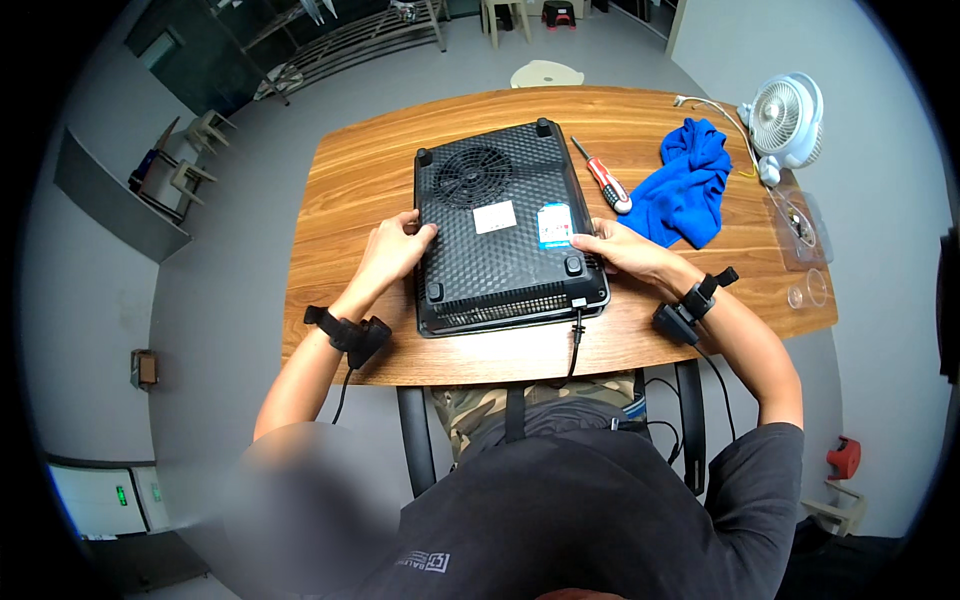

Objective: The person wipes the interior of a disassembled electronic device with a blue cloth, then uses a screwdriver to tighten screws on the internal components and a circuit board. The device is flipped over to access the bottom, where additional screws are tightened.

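Observation:
A black induction cooker [500,255] lies upside down on the table in front of me. Its textured underside shows a round fan grille [473,176], rubber feet, a white label and a blue-and-white sticker. My left hand [393,250] grips its left edge, thumb at the rim and fingertips partly hidden. On the right edge, my right hand [632,252] has its thumb over the base near the sticker, with the other fingers mostly hidden by the side. A black power cord [576,340] leaves the near right corner and drops over the table edge.
Right of the cooker lie a red-and-black screwdriver [604,182] and a crumpled blue cloth [688,190]. Farther right stand a white fan [786,120] and a clear plastic tray [800,230] with small parts. Small clear round pieces [806,291] sit near the table's right edge.

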